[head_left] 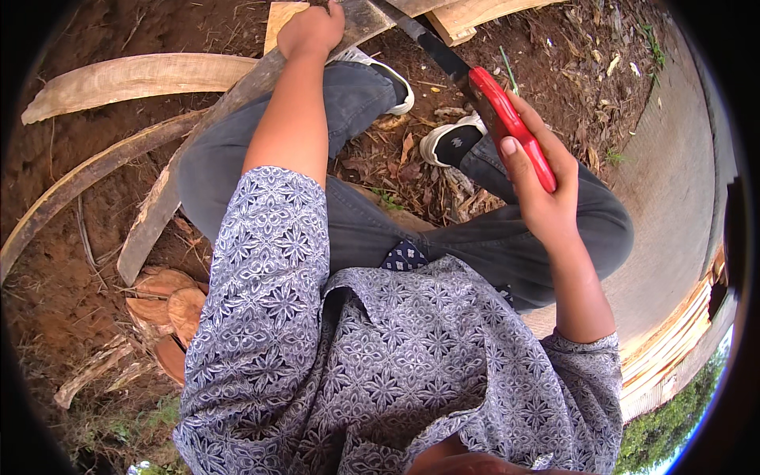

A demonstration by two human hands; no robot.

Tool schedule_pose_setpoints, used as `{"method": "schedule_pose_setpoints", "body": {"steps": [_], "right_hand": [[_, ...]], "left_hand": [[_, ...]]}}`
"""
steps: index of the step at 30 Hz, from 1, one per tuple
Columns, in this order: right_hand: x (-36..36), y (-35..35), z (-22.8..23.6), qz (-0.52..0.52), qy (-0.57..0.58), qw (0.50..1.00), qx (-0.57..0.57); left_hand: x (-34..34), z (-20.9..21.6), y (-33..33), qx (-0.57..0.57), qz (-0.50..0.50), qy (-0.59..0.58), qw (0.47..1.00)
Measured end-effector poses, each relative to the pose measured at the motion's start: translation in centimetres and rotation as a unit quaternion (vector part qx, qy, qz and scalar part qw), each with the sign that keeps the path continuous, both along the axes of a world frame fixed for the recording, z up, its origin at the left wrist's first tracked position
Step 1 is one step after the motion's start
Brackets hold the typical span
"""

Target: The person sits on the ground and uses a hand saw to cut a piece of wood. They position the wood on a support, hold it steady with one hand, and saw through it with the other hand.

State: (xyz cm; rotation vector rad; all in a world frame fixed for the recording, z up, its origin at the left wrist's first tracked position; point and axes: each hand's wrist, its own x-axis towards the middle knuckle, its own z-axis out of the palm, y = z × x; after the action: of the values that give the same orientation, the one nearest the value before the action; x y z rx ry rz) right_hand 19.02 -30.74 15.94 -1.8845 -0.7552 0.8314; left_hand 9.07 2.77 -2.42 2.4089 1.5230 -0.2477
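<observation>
A handsaw with a red handle (507, 109) is in my right hand (548, 178), whose fingers close round the grip. Its dark blade (440, 52) runs up and left toward the far end of a weathered wooden plank (360, 25). The blade's tip meets the plank's edge near the top of the picture; whether it sits in a cut I cannot tell. My left hand (310, 33) presses down on that plank, closed over it, left of the blade. From there the plank slopes down and left past my bent left knee.
A pale curved board (142, 81) and a narrower curved strip (91, 178) lie on brown soil at left. Round cut wood pieces (188, 315) sit beside my left elbow. Other boards (495, 14) are at the top. A grey surface (673, 174) and stacked wood (669, 332) lie right.
</observation>
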Motion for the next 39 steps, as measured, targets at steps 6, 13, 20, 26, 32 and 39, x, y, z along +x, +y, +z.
{"method": "schedule_pose_setpoints", "body": {"steps": [6, 13, 20, 26, 32, 39], "right_hand": [[1.4, 8.4, -3.4, -0.006, 0.016, 1.000, -0.017], [3.0, 15.4, -9.2, -0.010, -0.040, 0.997, 0.070], [1.3, 8.0, -12.4, -0.020, 0.076, 0.995, 0.068], [0.4, 4.1, -3.9, -0.016, 0.007, 1.000, 0.005], [0.2, 2.3, 3.2, -0.003, -0.030, 1.000, 0.007], [3.2, 15.0, -7.7, -0.053, -0.091, 0.993, 0.051]], "left_hand": [[-0.1, 0.1, -0.9, 0.012, 0.002, -0.019, 1.000], [0.1, 0.5, -0.3, 0.004, 0.015, -0.017, 1.000], [0.5, 0.3, -0.2, 0.009, 0.025, -0.026, 0.999], [0.6, 0.9, -0.4, 0.005, 0.023, -0.032, 0.999], [0.2, 0.6, -0.2, -0.007, 0.028, -0.037, 0.999], [2.1, 1.2, -1.7, -0.017, 0.010, -0.044, 0.999]]}}
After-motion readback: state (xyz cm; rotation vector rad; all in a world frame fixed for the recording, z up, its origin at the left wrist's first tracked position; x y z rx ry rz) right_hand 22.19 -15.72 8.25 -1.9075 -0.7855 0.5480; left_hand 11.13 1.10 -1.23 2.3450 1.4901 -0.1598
